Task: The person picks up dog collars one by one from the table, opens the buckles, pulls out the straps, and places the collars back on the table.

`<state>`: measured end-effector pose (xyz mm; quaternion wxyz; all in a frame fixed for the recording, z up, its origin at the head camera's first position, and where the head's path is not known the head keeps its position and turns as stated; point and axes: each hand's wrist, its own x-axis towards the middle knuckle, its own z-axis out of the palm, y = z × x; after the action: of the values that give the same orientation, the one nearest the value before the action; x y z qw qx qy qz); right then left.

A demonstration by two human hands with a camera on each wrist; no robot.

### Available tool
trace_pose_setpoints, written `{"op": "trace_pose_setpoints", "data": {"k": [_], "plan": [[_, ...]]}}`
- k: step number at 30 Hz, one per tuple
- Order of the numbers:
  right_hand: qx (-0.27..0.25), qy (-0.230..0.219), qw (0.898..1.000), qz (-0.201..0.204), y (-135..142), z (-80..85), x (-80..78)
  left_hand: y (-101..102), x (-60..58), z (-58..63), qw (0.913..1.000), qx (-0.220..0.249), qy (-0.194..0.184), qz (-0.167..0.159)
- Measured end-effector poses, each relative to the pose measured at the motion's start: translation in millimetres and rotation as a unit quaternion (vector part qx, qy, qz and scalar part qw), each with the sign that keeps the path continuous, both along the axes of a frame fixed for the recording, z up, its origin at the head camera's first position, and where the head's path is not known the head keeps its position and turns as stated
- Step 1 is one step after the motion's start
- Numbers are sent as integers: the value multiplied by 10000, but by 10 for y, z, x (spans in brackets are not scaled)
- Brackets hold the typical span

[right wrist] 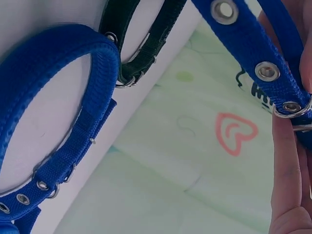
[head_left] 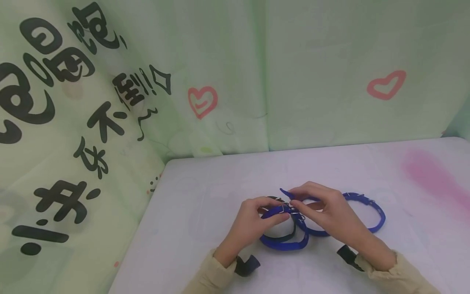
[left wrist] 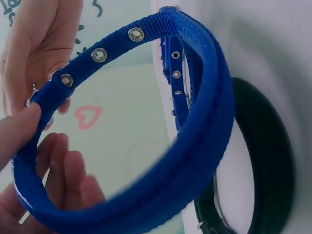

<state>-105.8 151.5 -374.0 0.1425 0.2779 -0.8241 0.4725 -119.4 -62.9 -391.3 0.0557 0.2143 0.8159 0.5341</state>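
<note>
Both hands are at a blue dog collar [left wrist: 204, 161] with metal eyelets, its loop hanging below the fingers. My left hand [head_left: 250, 218] pinches it beside the metal buckle [head_left: 285, 208], thumb in front and fingers behind. My right hand [head_left: 332, 206] pinches the strap close to the buckle, with the pointed strap tip [head_left: 285, 193] sticking out past its fingertips. In the right wrist view the row of eyelets [right wrist: 267, 71] runs down to a metal ring at the fingers.
A second blue collar [head_left: 381, 216] lies buckled in a loop on the white table [head_left: 205, 192], partly behind the right forearm. A dark green collar [left wrist: 268, 156] lies behind the held one. A pale green curtain [head_left: 312, 49] hangs at the back.
</note>
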Motion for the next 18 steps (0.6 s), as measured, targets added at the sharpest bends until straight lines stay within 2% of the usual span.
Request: {"op": "trace_pose_setpoints", "data": {"k": [4,7,11,18], "plan": [[-154,178,9996,129,-7,-4,-3,12,7,-15,9994,347,8,10],[-189,146,9997,107,-9,-2,-1,16,4,-44,9980,637,-16,-9],[-71,-50,10000,-11,-10,-10,1,17,-5,-93,9967,808,-69,-28],[361,-461,9976,-364,-28,-48,-3,13,13,-100,9956,888,-270,89]]}}
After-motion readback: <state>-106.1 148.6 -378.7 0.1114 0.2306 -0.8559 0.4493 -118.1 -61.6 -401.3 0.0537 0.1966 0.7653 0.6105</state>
